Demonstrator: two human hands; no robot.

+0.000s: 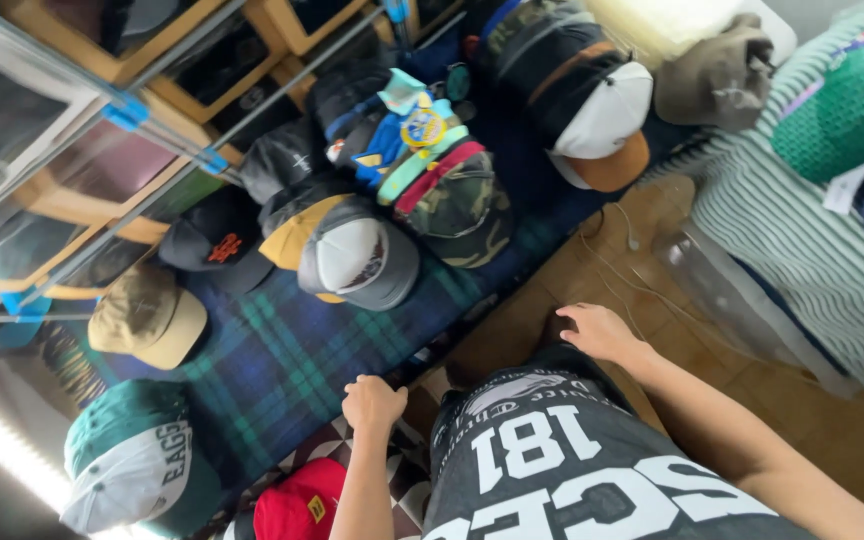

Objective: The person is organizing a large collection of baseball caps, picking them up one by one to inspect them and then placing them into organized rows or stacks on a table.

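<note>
Caps lie spread over a blue-and-green plaid cloth (282, 370) seen from above, and the person's two hands sit at its near edge. The left hand (372, 403) is curled into a loose fist, knuckles up, resting on or just above the cloth's border and gripping nothing that shows; the right hand (600, 330) lies with fingers bent against the person's dark printed shirt (552, 460), holding nothing either. Nearest the left hand are a red cap (300, 505) below it and a grey-and-white mesh cap (357, 262) beyond it. Such a cap looks light and soft in the crown, stiffer at the brim, so the brim seems the surest place to grip. A tan cap (147, 317), a green-and-white cap (127, 460) and a stacked pile of caps (422, 160) crowd the cloth, leaving little bare room between them.
</note>
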